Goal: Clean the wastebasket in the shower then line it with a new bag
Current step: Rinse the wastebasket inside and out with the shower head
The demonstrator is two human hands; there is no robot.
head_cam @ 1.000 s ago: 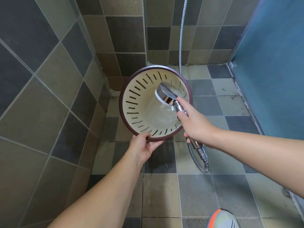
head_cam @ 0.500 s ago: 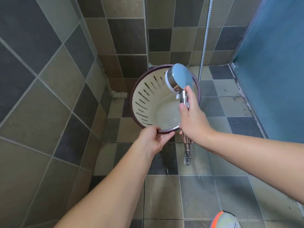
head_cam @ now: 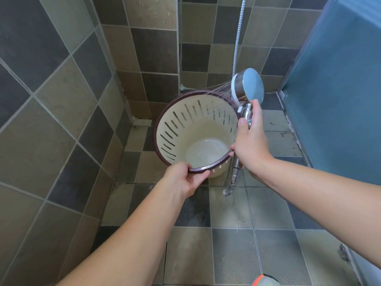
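Note:
A cream plastic wastebasket [head_cam: 191, 129] with slotted walls and a dark maroon rim is held tilted over the tiled floor, its mouth facing me. Water lies in its bottom. My left hand [head_cam: 183, 179] grips the near rim, thumb on top. My right hand [head_cam: 250, 145] grips the chrome handle of the shower head [head_cam: 248, 86] at the basket's right edge. The head sits above the far right rim and sprays thin jets leftward across the far rim.
A metal shower hose [head_cam: 238, 36] runs up the back wall, and its lower loop [head_cam: 231, 184] hangs below my right hand. Tiled walls close in at left and back. A blue panel [head_cam: 338, 83] stands at right. A shoe tip [head_cam: 265, 281] shows at the bottom edge.
The shower head has come out of the basket's mouth, up and to the right above the rim. The basket has tipped more upright, showing the pooled water.

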